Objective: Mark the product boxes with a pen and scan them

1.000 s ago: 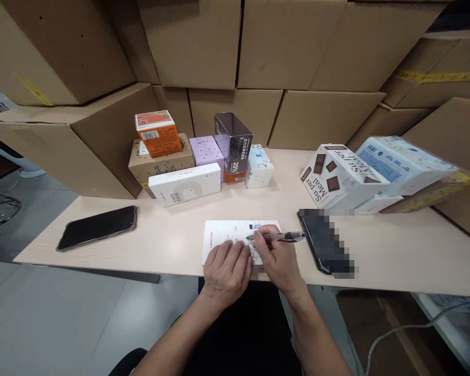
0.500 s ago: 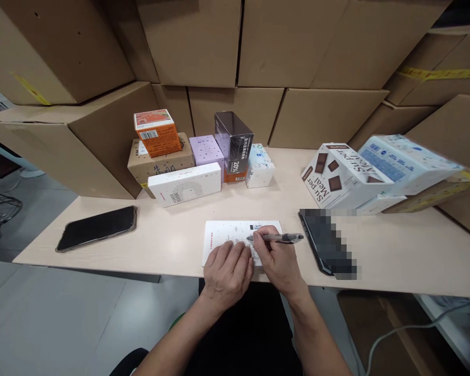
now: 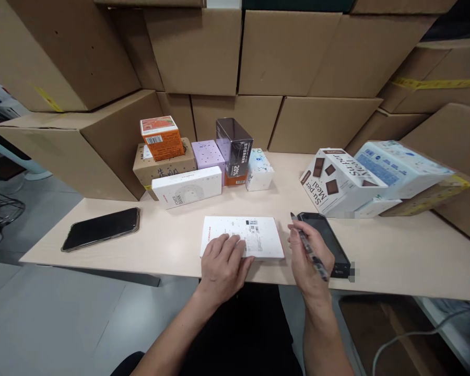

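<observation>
My left hand lies on a flat white box at the table's front edge, its fingers resting on the printed top and its thumb along the near side. Small dark print and a label show on the part of the box not covered by the hand. Pinched in my right hand is a pen, tilted with its tip pointing up and away, clear of the box. Beside and partly behind that hand, a black handheld device rests on the table.
A smartphone lies at the left. Behind the flat box stand a white power bank box, an orange box, a purple box and a dark box. A Super Meal box stands right. Cardboard cartons wall the back.
My right hand has lifted off the white box and moved right with the pen, towards the black device. My left hand stays on the box.
</observation>
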`<action>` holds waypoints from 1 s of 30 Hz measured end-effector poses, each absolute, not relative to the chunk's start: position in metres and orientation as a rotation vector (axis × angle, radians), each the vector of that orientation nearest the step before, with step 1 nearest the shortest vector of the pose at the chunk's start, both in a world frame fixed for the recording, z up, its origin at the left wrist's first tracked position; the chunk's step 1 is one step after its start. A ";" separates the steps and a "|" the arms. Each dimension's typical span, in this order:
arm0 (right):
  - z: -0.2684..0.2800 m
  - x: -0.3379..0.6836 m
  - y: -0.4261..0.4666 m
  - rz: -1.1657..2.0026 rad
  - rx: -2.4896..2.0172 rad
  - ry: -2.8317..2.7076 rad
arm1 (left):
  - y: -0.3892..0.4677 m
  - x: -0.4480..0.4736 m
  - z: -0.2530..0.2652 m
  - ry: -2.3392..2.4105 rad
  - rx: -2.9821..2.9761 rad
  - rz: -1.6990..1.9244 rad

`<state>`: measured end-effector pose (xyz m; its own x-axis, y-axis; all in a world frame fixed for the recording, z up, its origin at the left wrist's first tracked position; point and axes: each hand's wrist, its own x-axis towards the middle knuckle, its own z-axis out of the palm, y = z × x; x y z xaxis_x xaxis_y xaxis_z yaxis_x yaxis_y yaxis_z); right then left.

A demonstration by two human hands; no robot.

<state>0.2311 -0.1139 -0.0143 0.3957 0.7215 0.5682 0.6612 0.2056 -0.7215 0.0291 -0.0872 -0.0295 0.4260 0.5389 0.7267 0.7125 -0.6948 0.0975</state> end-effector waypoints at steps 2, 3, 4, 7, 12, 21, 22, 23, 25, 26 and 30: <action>-0.018 0.242 -0.116 -0.014 -1.520 -1.553 | -0.083 0.030 -0.030 -1.121 -2.445 -1.154; -0.021 0.246 -0.116 -0.039 -1.559 -1.668 | -0.082 0.030 -0.030 -1.132 -2.447 -1.165; -0.024 0.248 -0.116 -0.063 -1.622 -1.760 | -0.080 0.031 -0.030 -1.142 -2.452 -1.175; -0.033 0.246 -0.115 -0.149 -1.829 -1.926 | -0.077 0.032 -0.030 -1.166 -2.462 -1.198; -0.038 0.240 -0.105 -0.246 -1.947 -2.030 | -0.074 0.032 -0.034 -1.157 -2.479 -1.221; -0.031 0.245 -0.121 -0.372 -1.752 -1.746 | -0.080 0.026 -0.041 -1.027 -2.456 -1.303; -0.030 0.248 -0.128 -0.448 -1.812 -1.654 | -0.081 0.026 -0.039 -1.011 -2.439 -1.320; -0.030 0.252 -0.134 -0.506 -1.903 -1.560 | -0.082 0.026 -0.038 -0.994 -2.431 -1.334; -0.030 0.260 -0.144 -0.525 -2.120 -1.406 | -0.084 0.026 -0.037 -0.958 -2.452 -1.357; -0.031 0.265 -0.147 -0.484 -2.224 -1.354 | -0.085 0.027 -0.037 -0.943 -2.481 -1.360; -0.033 0.279 -0.146 -0.170 -2.500 -1.269 | -0.087 0.027 -0.037 -0.872 -2.613 -1.284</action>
<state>0.2794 -0.1463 -0.0330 0.5961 0.7623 0.2522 0.8018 -0.5484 -0.2375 0.0272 -0.0870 -0.0367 0.4797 0.4488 0.7540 0.5351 -0.8307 0.1540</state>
